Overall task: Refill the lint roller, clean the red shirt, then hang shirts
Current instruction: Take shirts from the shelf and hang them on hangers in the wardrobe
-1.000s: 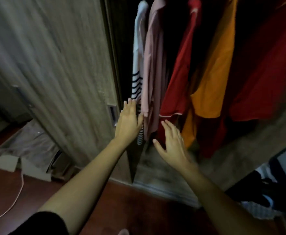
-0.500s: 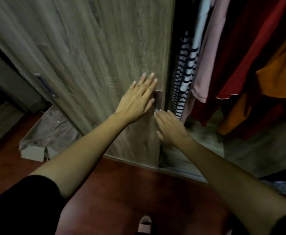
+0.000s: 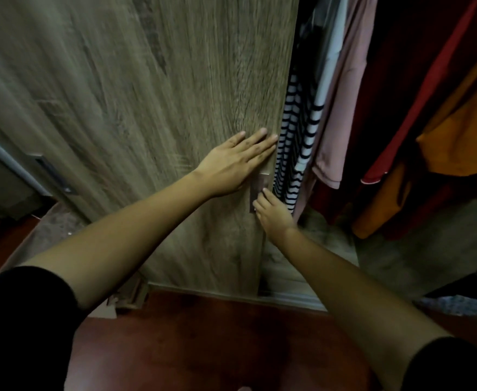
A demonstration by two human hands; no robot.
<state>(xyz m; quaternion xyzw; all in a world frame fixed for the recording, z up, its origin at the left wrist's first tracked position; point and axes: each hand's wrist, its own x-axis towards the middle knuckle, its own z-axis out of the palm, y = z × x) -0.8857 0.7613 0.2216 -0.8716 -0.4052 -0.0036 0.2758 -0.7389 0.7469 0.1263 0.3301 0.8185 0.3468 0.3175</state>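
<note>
the right hand (image 3: 274, 214) has its fingers curled on the small metal handle (image 3: 257, 190) set in the edge of the wooden sliding door (image 3: 175, 94); how firmly it grips, i cannot tell. the left hand (image 3: 238, 162) lies flat and spread on the door face, just above the handle, holding nothing. right beside the door edge hangs a striped shirt (image 3: 296, 142), then a pink shirt (image 3: 339, 108), then the red shirt (image 3: 418, 94) and an orange shirt (image 3: 463, 136), all inside the wardrobe. below the arms is a dark red floor (image 3: 217, 348). the picture is a little blurred.
</note>
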